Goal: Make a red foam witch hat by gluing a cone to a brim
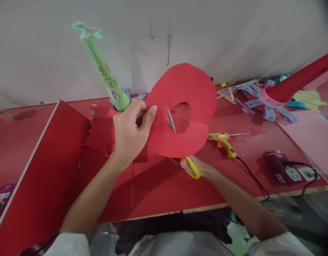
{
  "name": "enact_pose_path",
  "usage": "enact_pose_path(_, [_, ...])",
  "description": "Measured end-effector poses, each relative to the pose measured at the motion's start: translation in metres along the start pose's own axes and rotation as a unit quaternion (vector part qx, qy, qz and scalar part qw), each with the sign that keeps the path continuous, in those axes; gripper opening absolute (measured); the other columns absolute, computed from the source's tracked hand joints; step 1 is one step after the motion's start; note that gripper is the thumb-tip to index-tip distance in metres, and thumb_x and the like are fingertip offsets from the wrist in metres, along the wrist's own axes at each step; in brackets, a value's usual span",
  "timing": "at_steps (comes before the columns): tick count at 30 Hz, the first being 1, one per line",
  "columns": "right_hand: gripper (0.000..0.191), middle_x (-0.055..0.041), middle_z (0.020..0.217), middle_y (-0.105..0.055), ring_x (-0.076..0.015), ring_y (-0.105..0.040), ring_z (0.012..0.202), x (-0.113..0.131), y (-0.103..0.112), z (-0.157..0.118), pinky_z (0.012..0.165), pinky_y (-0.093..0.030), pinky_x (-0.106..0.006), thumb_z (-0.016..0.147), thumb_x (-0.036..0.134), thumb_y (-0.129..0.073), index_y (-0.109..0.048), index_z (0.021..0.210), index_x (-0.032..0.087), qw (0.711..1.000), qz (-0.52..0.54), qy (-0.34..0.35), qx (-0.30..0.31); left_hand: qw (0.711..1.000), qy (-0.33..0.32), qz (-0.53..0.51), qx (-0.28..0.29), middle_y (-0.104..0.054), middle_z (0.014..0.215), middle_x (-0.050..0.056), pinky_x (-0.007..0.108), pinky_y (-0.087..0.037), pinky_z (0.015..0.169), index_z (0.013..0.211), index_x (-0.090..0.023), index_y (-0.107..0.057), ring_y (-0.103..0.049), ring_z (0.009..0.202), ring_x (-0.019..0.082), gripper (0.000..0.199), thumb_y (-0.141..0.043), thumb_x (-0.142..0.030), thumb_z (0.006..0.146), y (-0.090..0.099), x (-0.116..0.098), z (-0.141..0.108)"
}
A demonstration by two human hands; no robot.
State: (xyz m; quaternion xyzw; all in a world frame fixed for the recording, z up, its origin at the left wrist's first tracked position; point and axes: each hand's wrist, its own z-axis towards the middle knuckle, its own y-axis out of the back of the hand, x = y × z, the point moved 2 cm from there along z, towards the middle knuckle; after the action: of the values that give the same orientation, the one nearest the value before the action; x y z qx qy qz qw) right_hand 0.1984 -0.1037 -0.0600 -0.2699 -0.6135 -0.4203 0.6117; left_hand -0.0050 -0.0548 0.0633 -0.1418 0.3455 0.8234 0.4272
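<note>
My left hand (133, 131) pinches the left edge of a red paper ring (197, 85) and holds it up over the table. The ring has a rough round outline and a hole in its middle. Below it, my right hand (197, 165) grips the yellow handle of a pair of scissors (192, 169). The paper hides most of the scissors. One blade pokes up through the hole at its left side. Several of my right fingers are out of sight behind the paper and the handle.
A green paper cone (110, 80) stands behind my left hand. Right of the ring lie a yellow glue gun (225, 142) and a purple power socket (283, 170). A red cone with a fringed band (273, 96) is farther right. A red board (46, 163) rises at left.
</note>
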Motion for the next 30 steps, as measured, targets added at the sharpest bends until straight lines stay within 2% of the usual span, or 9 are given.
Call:
enact_pose_path(4, [0.076,-0.002,0.08,-0.051,-0.0188,-0.045,0.074,-0.003,0.001,-0.001,0.07,-0.045,-0.037,0.087,0.1,-0.038,-0.048,0.083,0.025,1.0,0.0,0.01,0.029,1.0,0.005,0.001,0.012,-0.028,0.061,-0.006,0.032,-0.023,0.05,0.075,-0.023,-0.038,-0.023,0.054,0.011,0.043,-0.064,-0.037,0.106,0.002,-0.006,0.0])
enact_pose_path(9, [0.073,-0.0003,0.078,-0.046,-0.0177,-0.043,0.072,-0.004,0.001,-0.003,0.068,-0.042,-0.036,0.089,0.098,-0.04,-0.045,0.084,0.025,1.0,0.005,0.003,0.017,1.0,0.021,0.006,0.017,-0.029,0.06,-0.006,0.034,-0.023,0.051,0.075,-0.023,-0.038,-0.024,0.053,0.011,0.043,-0.063,-0.037,0.106,0.002,-0.007,0.0])
enact_pose_path(14, [0.072,-0.0022,0.083,-0.05,-0.0192,-0.047,0.075,-0.005,-0.002,-0.002,0.07,-0.045,-0.037,0.089,0.096,-0.044,-0.047,0.086,0.024,1.0,0.025,0.011,0.006,1.0,0.019,0.0,0.004,-0.028,0.061,-0.006,0.034,-0.022,0.051,0.074,-0.023,-0.038,-0.023,0.055,0.012,0.044,-0.064,-0.038,0.106,0.002,-0.006,-0.001])
enact_pose_path(18, [0.075,0.0006,0.08,-0.047,-0.0149,-0.041,0.069,-0.011,-0.004,-0.001,0.065,-0.042,-0.032,0.087,0.099,-0.043,-0.046,0.088,0.024,0.999,0.043,0.024,-0.001,1.0,0.025,-0.006,0.004,-0.028,0.061,-0.006,0.033,-0.021,0.051,0.074,-0.023,-0.038,-0.024,0.055,0.011,0.044,-0.064,-0.038,0.106,0.001,-0.006,-0.002])
enact_pose_path(22, [0.07,0.0032,0.076,-0.042,-0.0125,-0.036,0.066,-0.011,-0.004,-0.002,0.062,-0.036,-0.03,0.092,0.094,-0.046,-0.044,0.083,0.024,0.996,0.07,0.045,0.014,0.999,0.034,-0.012,0.006,-0.028,0.061,-0.006,0.032,-0.022,0.051,0.075,-0.023,-0.039,-0.024,0.056,0.011,0.044,-0.064,-0.039,0.107,-0.001,-0.007,-0.003])
enact_pose_path(26, [0.071,0.0005,0.083,-0.048,-0.0144,-0.043,0.072,-0.01,-0.002,-0.004,0.067,-0.042,-0.032,0.091,0.094,-0.047,-0.047,0.088,0.024,0.997,0.074,0.027,0.023,1.0,0.027,-0.011,-0.009,-0.028,0.063,-0.006,0.03,-0.024,0.052,0.074,-0.022,-0.038,-0.024,0.056,0.01,0.045,-0.064,-0.04,0.107,-0.002,-0.007,-0.004])
enact_pose_path(30, [0.071,-0.0016,0.084,-0.05,-0.0183,-0.048,0.078,-0.014,0.0,-0.006,0.075,-0.049,-0.036,0.096,0.092,-0.033,-0.05,0.089,0.024,0.998,0.006,0.041,0.055,1.0,0.014,0.006,-0.023,-0.028,0.063,-0.007,0.03,-0.025,0.052,0.074,-0.022,-0.039,-0.025,0.055,0.01,0.046,-0.065,-0.043,0.106,0.001,-0.004,-0.001])
